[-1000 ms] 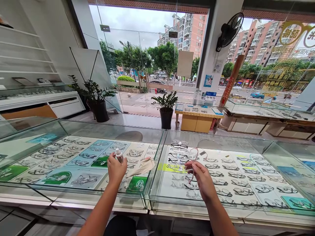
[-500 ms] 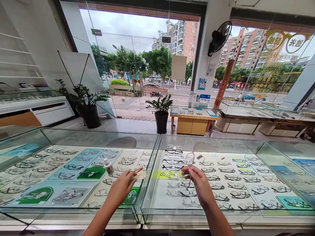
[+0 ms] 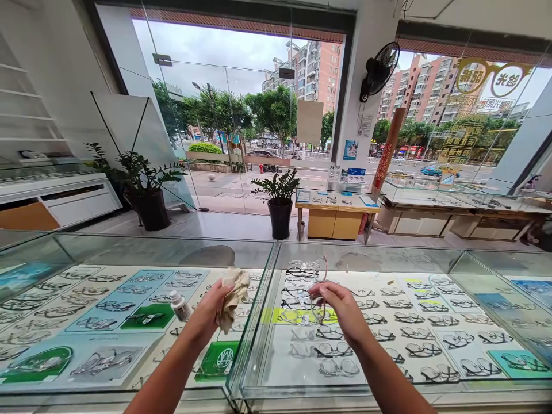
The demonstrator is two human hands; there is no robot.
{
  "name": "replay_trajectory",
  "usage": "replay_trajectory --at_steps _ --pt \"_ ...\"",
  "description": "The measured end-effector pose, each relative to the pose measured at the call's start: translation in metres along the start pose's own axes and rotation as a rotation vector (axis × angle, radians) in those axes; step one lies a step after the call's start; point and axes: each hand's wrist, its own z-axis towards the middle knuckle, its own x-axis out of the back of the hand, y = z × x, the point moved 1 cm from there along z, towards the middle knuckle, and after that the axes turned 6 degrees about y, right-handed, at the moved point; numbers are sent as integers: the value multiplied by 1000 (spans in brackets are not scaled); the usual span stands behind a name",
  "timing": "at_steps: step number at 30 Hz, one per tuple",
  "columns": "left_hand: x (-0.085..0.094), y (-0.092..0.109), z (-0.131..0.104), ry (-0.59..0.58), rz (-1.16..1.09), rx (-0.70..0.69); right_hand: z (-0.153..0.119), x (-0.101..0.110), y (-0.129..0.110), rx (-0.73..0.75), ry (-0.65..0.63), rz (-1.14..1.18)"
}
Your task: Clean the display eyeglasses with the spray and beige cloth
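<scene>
My left hand (image 3: 218, 303) is closed on a crumpled beige cloth (image 3: 235, 294), raised over the glass display case. Between the fingers of my right hand (image 3: 338, 302) is a thin-framed pair of glasses (image 3: 324, 269), held up above the right part of the case; part of the frame hides behind the fingers. A small white bottle (image 3: 179, 305) with a white cap stands on the glass top, left of my left hand. Beneath the glass lie rows of eyeglasses (image 3: 409, 318).
The glass case's middle seam (image 3: 259, 299) runs between my hands. Beyond the case are a potted plant (image 3: 279, 215), a larger plant (image 3: 149, 204) at left and a wooden display table (image 3: 332, 221). A black fan (image 3: 380, 72) hangs on the pillar.
My left hand has lifted the cloth off the glass top. The glasses in my right hand have turned and shifted slightly left. The camera view has moved a little.
</scene>
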Motion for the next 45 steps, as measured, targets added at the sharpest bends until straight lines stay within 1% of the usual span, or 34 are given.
replay_trajectory --at_steps 1,4,6,8,11,14,16,18,21,25,29,34,40,43,45 --pt "-14 12 -4 -33 -23 -8 7 -4 -8 10 -24 -4" --pt "-57 40 -7 -60 -132 -33 26 -16 -31 41 -94 4" --pt "-84 53 -5 -109 -203 -44 38 -22 -43 71 -131 9" --pt "-107 61 -2 -150 -240 -52 49 -28 -50 110 -157 7" --pt "-135 67 2 -219 -285 -83 64 -31 -53 159 -173 -7" --pt "-151 69 6 -284 -286 -102 78 -32 -51 180 -165 -39" --pt "-156 70 8 -329 -260 -101 84 -30 -51 198 -159 -73" --pt "-156 71 11 -374 -233 -94 89 -28 -52 224 -169 -105" --pt "-152 71 16 -441 -215 -74 92 -25 -55 250 -199 -142" --pt "-144 67 22 -515 -184 -73 93 -22 -54 250 -250 -174" --pt "-142 63 25 -509 -144 -63 92 -19 -52 241 -296 -165" --pt "-144 62 23 -497 -103 -154 93 -17 -54 215 -323 -152" --pt "-142 64 23 -587 -62 -253 97 -18 -52 161 -268 -92" --pt "-144 68 22 -605 -71 -272 98 -20 -49 143 -313 -68" --pt "-148 68 19 -632 -97 -258 99 -22 -46 130 -342 -52"
